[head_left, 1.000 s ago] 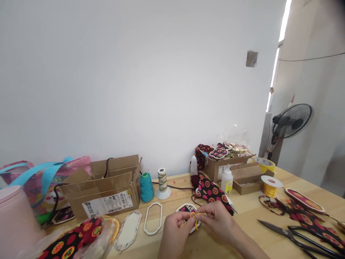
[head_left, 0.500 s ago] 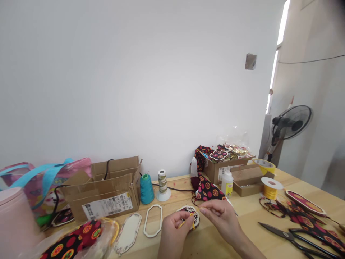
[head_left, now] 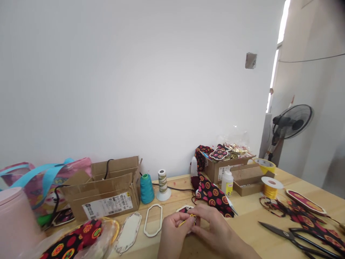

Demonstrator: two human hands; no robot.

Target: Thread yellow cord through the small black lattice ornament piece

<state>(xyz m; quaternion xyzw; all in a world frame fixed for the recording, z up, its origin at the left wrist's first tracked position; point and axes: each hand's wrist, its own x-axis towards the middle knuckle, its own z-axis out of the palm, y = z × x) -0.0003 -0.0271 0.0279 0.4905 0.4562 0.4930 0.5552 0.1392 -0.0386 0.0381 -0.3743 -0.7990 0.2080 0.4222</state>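
My left hand (head_left: pixel 176 230) is closed, its thumb and fingertips pinching a yellow cord (head_left: pixel 185 222). My right hand (head_left: pixel 212 228) meets it from the right, fingers bent in and pinched at the same cord. Below and behind the fingers lies a patterned ornament (head_left: pixel 183 208) with a pale edge, mostly covered by both hands. Just left on the table are a pale frame (head_left: pixel 146 223) with an open middle and a cream scalloped plate (head_left: pixel 128 233). Dark patterned fabric (head_left: pixel 211 194) spreads behind my right hand.
A cardboard box (head_left: pixel 107 201), teal thread cone (head_left: pixel 147 190) and pale thread spool (head_left: pixel 162 183) stand at the back left. Rightward are a glue bottle (head_left: pixel 227 182), a filled box (head_left: pixel 215 171), a yellow cord spool (head_left: pixel 271 187) and black scissors (head_left: pixel 291 235).
My right hand has moved left and closed in on my left hand at the yellow cord. It now covers more of the ornament, and more of the fabric behind shows.
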